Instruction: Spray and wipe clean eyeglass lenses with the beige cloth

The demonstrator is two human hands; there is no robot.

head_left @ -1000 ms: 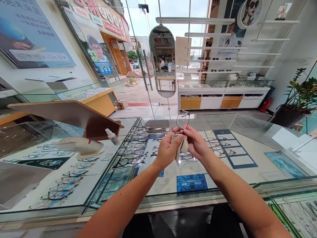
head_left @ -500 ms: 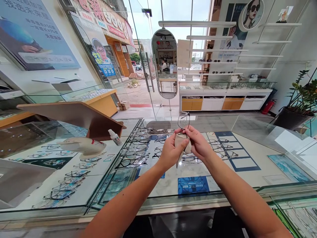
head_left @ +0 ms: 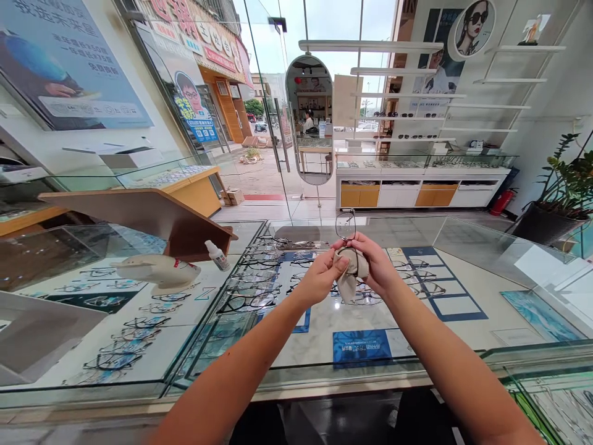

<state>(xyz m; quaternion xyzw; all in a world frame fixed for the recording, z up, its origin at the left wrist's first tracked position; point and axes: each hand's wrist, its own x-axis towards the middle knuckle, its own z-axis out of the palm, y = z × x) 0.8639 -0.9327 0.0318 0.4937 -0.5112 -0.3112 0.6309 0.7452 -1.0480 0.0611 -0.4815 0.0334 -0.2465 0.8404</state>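
A pair of thin-rimmed eyeglasses [head_left: 345, 225] is held upright above the glass counter, one lens showing over my fingers. My left hand [head_left: 323, 274] pinches a beige cleaning cloth [head_left: 347, 284] against the lower part of the glasses. On the other side, my right hand [head_left: 374, 262] has its fingers closed on the glasses frame, with the cloth touching its palm side. The cloth covers the lower lens, and its loose end hangs down between my hands. Beneath them, rows of eyeglasses [head_left: 248, 301] lie inside the display case.
A white spray bottle [head_left: 217, 256] stands on the counter to the left, beside a brown wooden stand [head_left: 176, 228] and a beige rounded object [head_left: 155, 272]. A blue card [head_left: 361, 348] lies nearer me. Across the room are an oval mirror [head_left: 309, 123] and a potted plant [head_left: 551, 204].
The cloth has opened out and now wraps around the lower lens, its end hanging wider. My left hand has shifted slightly, and both hands still hold on.
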